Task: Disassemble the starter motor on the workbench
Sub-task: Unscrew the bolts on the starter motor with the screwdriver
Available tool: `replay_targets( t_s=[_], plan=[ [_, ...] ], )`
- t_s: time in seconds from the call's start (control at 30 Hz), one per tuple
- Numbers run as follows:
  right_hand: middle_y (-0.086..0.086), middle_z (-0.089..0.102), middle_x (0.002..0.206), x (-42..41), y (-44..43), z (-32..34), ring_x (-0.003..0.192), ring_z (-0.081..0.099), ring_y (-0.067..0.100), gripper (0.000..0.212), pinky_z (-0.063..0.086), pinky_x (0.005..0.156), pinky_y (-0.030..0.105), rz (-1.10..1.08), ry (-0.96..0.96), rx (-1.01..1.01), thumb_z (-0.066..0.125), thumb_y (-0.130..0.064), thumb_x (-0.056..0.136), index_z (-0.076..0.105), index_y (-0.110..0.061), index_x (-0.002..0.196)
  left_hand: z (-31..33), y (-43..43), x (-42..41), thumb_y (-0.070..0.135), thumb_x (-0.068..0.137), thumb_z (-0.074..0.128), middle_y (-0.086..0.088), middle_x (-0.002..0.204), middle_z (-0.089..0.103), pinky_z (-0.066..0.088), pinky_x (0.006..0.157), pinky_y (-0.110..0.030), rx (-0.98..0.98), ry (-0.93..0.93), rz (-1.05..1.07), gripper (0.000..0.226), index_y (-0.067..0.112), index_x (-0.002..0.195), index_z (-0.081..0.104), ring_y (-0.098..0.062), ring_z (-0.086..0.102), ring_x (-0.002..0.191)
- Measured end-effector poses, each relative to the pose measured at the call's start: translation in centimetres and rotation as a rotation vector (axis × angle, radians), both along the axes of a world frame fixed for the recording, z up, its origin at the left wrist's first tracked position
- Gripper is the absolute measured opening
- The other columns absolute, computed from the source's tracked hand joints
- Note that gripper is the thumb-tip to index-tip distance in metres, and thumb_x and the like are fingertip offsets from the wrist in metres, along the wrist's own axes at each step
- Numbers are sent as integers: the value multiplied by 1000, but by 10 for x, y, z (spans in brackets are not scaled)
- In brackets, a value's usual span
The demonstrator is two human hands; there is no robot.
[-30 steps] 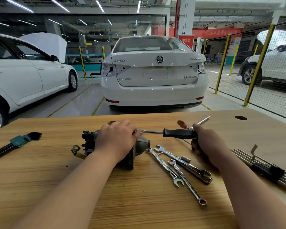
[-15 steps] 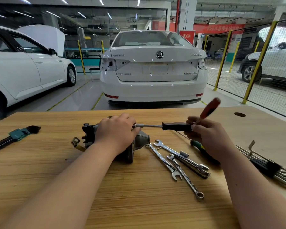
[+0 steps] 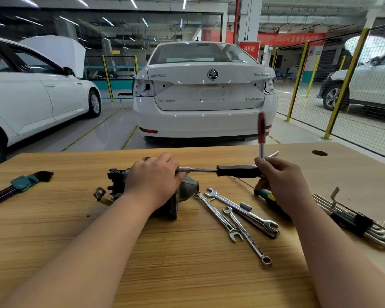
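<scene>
The starter motor [image 3: 182,192] lies on its side on the wooden workbench [image 3: 187,263], its black plug end pointing left. My left hand [image 3: 151,181] grips its body from above and hides most of it. A black-handled nut driver [image 3: 236,171] lies level, its socket end against the motor under my left hand's fingers. My right hand [image 3: 280,181] is at the driver's handle end and pinches the steel shaft of a red-handled screwdriver [image 3: 262,130], which stands upright above it.
Several combination spanners [image 3: 238,216] and a small socket [image 3: 246,206] lie right of the motor. A green-handled screwdriver [image 3: 265,195] lies under my right hand. Hex key sets lie at far right [image 3: 365,225] and far left [image 3: 20,185]. A white car [image 3: 205,96] is parked beyond the bench.
My right hand picked the red-handled screwdriver up off the bench and swung it from lying flat, through a slant, to upright. My left hand stayed on the motor.
</scene>
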State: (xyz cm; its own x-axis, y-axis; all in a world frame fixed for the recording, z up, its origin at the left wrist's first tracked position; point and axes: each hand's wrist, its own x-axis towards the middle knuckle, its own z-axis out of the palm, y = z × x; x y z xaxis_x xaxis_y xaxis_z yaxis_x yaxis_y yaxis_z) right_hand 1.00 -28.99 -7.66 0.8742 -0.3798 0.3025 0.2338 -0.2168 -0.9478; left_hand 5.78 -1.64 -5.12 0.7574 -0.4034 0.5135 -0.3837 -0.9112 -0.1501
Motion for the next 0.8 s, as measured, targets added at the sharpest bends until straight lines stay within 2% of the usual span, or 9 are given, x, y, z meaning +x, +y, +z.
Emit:
replay_targets(
  t_s=[0.07, 0.17, 0.27, 0.37, 0.43, 0.5, 0.6, 0.7, 0.8],
  plan=[
    [7, 66, 58, 1, 3, -2, 47, 57, 17, 24, 53, 57, 33, -64, 42, -75, 61, -37, 94, 73, -17, 87, 0, 0, 0, 52, 95, 33, 11, 105, 55, 29, 60, -29, 4, -3, -5, 35, 29, 108, 56, -12, 55, 89],
    [-5, 59, 43, 1, 6, -3, 34, 45, 7, 32, 38, 38, 18, -102, 86, -104, 55, -43, 97, 70, -17, 84, 1, 1, -1, 52, 95, 34, 11, 104, 54, 28, 60, -29, -1, 5, -12, 34, 29, 108, 56, -13, 55, 88],
    [-10, 55, 41, 0, 7, -2, 35, 43, 8, 31, 38, 41, 24, -92, 99, -89, 54, -42, 97, 70, -17, 87, 2, 1, -1, 54, 95, 35, 12, 103, 53, 28, 59, -28, -2, 21, -7, 34, 31, 109, 56, -10, 50, 84],
    [-7, 54, 48, 2, 7, 0, 46, 47, 14, 29, 40, 52, 31, -104, 81, -97, 57, -39, 96, 73, -16, 91, 8, 4, 3, 64, 87, 42, 17, 110, 52, 31, 60, -26, -49, 113, -58, 41, 35, 115, 53, -7, 50, 89],
    [-5, 56, 58, 3, 7, 1, 56, 50, 16, 28, 40, 61, 34, -111, 60, -109, 58, -37, 96, 74, -13, 95, 21, 14, 8, 72, 75, 49, 20, 114, 49, 36, 66, -26, -93, 269, -110, 59, 39, 124, 47, -5, 51, 98],
    [-5, 57, 63, 3, 6, 1, 60, 51, 15, 26, 41, 65, 35, -93, 36, -86, 60, -32, 96, 73, -11, 100, 32, 27, 10, 81, 61, 48, 20, 116, 52, 40, 69, -26, -81, 392, -69, 76, 43, 127, 44, -5, 51, 100],
    [-2, 60, 68, 2, 7, 1, 61, 53, 15, 20, 45, 64, 35, -68, 9, -73, 59, -29, 97, 72, -15, 102, 27, 34, 9, 91, 55, 38, 19, 121, 57, 40, 70, -29, 63, 341, 79, 79, 45, 118, 48, -10, 54, 106],
    [9, 62, 74, 0, 10, 2, 51, 52, 12, 13, 48, 51, 26, -18, -29, 1, 57, -27, 98, 69, -24, 96, 18, 29, 12, 93, 56, 35, 19, 123, 57, 38, 68, -29, 31, 279, 103, 78, 44, 116, 49, -12, 55, 109],
    [16, 67, 89, -2, 11, 2, 55, 57, 9, 14, 53, 64, 37, 13, -42, 66, 56, -22, 98, 69, -27, 98, 17, 28, 13, 91, 63, 36, 17, 133, 52, 40, 74, -32, 8, 290, 112, 80, 44, 128, 42, -13, 52, 118]
  ],
)
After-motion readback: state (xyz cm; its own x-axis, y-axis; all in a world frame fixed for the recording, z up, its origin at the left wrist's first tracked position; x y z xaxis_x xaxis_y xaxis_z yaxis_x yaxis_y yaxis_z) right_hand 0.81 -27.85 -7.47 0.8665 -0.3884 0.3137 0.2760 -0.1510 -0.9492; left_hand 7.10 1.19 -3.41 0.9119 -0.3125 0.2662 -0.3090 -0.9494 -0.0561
